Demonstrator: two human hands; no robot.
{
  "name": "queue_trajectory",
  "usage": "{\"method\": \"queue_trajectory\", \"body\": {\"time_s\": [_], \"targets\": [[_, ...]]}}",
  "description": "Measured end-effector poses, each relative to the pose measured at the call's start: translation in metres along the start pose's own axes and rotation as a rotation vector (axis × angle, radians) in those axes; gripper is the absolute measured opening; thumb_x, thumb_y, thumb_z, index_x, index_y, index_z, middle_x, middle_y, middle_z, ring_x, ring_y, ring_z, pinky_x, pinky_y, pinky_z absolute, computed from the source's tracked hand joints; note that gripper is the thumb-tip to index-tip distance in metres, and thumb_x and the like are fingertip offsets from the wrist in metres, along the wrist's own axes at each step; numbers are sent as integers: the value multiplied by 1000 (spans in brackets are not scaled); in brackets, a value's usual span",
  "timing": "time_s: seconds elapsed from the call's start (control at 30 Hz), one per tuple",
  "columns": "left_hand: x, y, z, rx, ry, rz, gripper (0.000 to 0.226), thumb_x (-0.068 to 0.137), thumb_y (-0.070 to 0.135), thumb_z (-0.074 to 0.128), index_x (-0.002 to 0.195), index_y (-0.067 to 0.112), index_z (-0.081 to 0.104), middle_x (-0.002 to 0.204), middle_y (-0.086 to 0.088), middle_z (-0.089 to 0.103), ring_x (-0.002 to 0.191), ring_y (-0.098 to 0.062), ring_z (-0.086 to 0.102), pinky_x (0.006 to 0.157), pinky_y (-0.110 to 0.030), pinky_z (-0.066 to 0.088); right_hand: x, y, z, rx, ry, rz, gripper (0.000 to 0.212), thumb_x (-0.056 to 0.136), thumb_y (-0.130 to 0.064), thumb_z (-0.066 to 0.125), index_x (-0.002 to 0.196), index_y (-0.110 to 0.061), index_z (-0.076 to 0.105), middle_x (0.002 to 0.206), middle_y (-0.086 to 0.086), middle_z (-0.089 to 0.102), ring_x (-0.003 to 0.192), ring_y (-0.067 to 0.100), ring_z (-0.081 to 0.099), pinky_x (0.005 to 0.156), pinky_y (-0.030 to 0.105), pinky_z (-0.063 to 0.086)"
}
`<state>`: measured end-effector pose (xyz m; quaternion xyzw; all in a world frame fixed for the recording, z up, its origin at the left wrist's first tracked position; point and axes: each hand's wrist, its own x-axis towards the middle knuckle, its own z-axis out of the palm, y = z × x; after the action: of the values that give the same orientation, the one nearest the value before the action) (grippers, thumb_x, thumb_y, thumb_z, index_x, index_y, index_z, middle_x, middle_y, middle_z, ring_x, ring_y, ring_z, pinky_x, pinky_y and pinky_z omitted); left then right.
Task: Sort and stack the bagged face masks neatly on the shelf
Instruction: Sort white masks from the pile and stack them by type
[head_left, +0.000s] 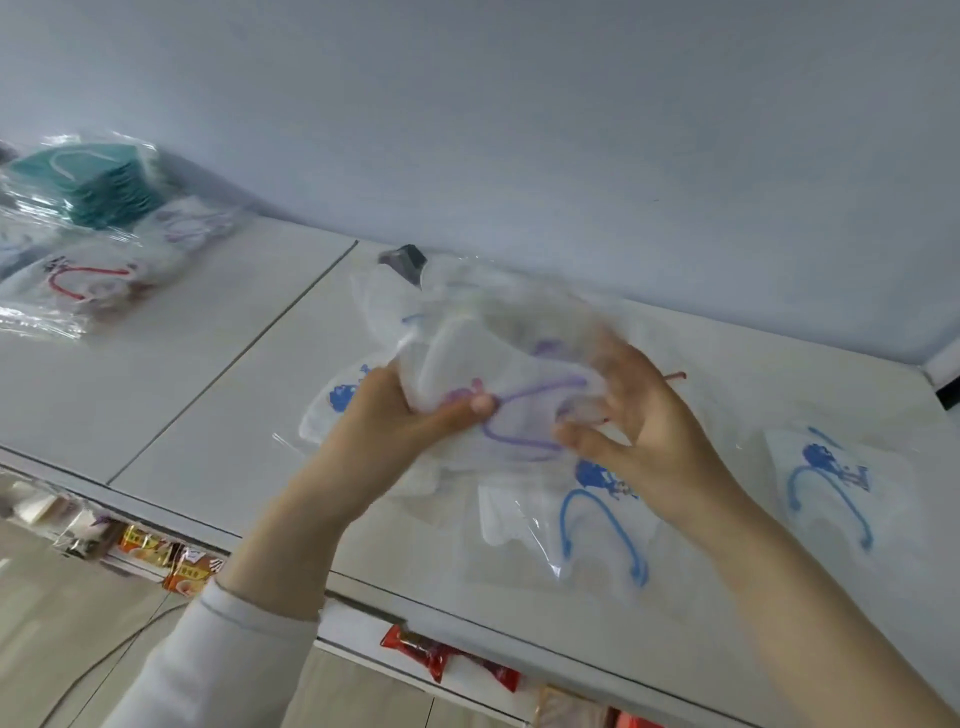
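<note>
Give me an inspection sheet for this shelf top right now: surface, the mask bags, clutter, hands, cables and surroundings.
Surface: white shelf top, panel seam visible, bare in the middle.
Job's things: purple-loop mask bag lifted in both hands; blue-loop mask bags lying loose below and to the right; a pile at far left with teal masks on top and a red-loop mask bag in front.
Clutter: small dark object at the wall, unidentifiable.
Grippers: left hand pinches the bag; right hand grips its other side, fingers spread.
Cables: one thin dark cable near the floor, lower left.
Surroundings: pale wall; snack packets on the shelf below.
</note>
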<state>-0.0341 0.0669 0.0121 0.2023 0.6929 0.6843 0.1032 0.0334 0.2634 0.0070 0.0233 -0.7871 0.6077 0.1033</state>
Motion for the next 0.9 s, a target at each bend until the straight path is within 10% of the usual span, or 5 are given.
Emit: {"method": "queue_trajectory", "body": {"time_s": [0.1, 0.23, 0.5, 0.9], "targets": [[-5, -1, 24, 51, 34, 125, 47, 68, 26, 76, 109, 35, 57, 108, 13, 67, 101, -3, 63, 84, -21, 51, -13, 3, 5, 80, 155, -12, 35, 78, -4, 71, 102, -27, 59, 87, -15, 71, 83, 1, 66, 76, 13, 49], [-14, -21, 43, -8, 149, 89, 59, 67, 38, 77, 119, 38, 47, 127, 0, 56, 120, -17, 55, 102, -44, 45, -27, 19, 14, 109, 271, 29, 27, 78, -16, 66, 102, -26, 55, 89, -10, 68, 85, 1, 64, 78, 15, 48], [-31, -18, 54, -71, 204, 72, 24, 84, 20, 66, 104, 24, 54, 98, 6, 68, 95, -9, 66, 85, -32, 53, -31, 19, 27, 59, 269, 72, 38, 85, -11, 65, 119, -15, 49, 92, -11, 56, 85, -7, 55, 74, 6, 43], [-163, -12, -58, -343, 588, -65, 33, 75, 16, 64, 107, 7, 60, 88, -2, 73, 81, -15, 69, 67, -23, 53, -75, -27, 149, 171, -198, 112, 15, 75, -25, 68, 87, -22, 59, 81, -8, 70, 72, 12, 67, 65, 18, 53]]}}
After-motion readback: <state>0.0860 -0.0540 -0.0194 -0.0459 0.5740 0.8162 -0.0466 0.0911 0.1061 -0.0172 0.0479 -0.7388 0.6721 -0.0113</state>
